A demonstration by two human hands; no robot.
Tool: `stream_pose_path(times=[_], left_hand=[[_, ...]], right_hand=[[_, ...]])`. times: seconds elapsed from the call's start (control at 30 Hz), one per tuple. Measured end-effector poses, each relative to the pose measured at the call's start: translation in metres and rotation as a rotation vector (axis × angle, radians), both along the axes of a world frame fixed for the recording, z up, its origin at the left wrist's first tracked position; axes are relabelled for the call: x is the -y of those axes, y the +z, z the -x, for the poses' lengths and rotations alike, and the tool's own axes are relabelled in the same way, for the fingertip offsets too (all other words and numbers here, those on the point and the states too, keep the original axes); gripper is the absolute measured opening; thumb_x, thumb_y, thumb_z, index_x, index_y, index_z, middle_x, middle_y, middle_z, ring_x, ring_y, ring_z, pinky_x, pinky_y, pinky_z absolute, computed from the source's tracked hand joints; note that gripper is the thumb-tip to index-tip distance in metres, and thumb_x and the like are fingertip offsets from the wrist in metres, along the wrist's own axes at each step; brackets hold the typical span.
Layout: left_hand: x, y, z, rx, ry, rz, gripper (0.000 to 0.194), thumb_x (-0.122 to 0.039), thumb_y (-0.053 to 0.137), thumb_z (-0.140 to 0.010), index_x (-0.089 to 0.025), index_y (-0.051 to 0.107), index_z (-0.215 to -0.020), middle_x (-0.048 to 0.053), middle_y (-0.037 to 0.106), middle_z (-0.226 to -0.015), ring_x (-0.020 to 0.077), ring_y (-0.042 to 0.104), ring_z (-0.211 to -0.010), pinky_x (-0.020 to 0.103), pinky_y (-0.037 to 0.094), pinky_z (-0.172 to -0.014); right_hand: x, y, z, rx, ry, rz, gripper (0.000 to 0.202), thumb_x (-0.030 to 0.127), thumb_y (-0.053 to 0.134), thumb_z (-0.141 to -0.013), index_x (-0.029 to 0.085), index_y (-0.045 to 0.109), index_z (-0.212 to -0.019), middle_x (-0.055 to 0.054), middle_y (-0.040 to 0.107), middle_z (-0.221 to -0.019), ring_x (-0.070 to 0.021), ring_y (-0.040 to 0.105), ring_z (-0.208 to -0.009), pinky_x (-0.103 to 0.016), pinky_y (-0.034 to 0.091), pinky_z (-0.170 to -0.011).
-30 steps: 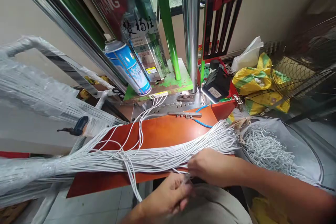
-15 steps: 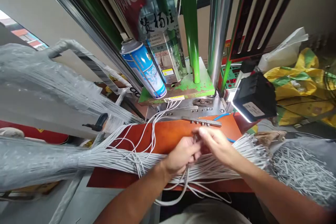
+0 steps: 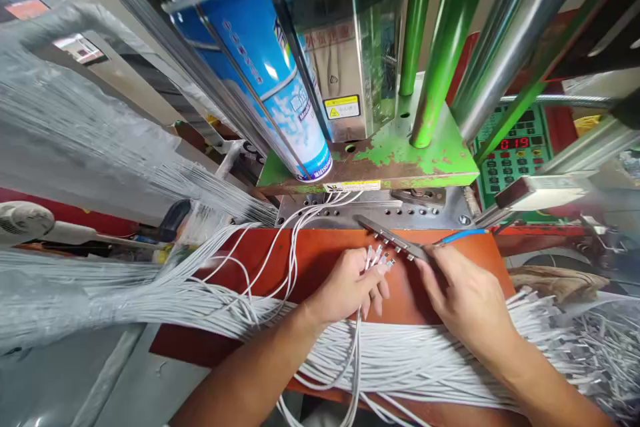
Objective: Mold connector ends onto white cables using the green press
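Note:
Several white cables are pinched in my left hand (image 3: 345, 288), their small metal-tipped connectors (image 3: 380, 257) poking up past the thumb and fingers. The cables' free lengths (image 3: 357, 355) hang down from that hand toward the front edge. My right hand (image 3: 469, 290) grips the right end of a narrow metal bar (image 3: 387, 235) with a row of small pegs along its near side. The bar slants above the orange-brown work surface (image 3: 325, 260), just beyond the connectors and apart from them. A thick bundle of white cables (image 3: 400, 353) runs beneath both forearms.
A green press plate (image 3: 400, 170) carries a blue spray can (image 3: 280, 93). Beneath it, more white cables (image 3: 300, 220) enter the metal die (image 3: 345, 215). A blue tool handle (image 3: 463, 235) lies beyond my right hand. A control panel (image 3: 515, 153) stands at right.
My right hand has left the connectors and taken hold of the metal bar's right end, turning it to a slant. My left hand keeps the cables. The view has moved closer to the press.

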State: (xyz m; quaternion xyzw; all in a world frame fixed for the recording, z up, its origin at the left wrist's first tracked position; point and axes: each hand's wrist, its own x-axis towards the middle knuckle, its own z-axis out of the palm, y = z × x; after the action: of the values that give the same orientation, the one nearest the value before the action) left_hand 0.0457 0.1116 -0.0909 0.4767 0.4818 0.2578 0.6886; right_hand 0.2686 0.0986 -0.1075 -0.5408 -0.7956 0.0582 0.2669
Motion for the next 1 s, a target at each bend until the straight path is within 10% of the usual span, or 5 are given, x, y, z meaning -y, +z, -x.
stream_pose_path(times=[1.0], left_hand=[[0.003,-0.012,-0.004,-0.128,0.047,-0.150,0.043,-0.049,0.053,-0.099,-0.013,0.064,-0.077,0.002,0.061,-0.060,0.0092,0.053,-0.045,0.018,0.040,-0.043]], right_hand=[[-0.004,-0.005,0.013,-0.149,0.179,0.049,0.014,0.028,0.050,-0.105,0.019,0.061,-0.107,-0.006,0.068,-0.092,-0.0196,0.065,-0.078,-0.032,0.049,-0.071]])
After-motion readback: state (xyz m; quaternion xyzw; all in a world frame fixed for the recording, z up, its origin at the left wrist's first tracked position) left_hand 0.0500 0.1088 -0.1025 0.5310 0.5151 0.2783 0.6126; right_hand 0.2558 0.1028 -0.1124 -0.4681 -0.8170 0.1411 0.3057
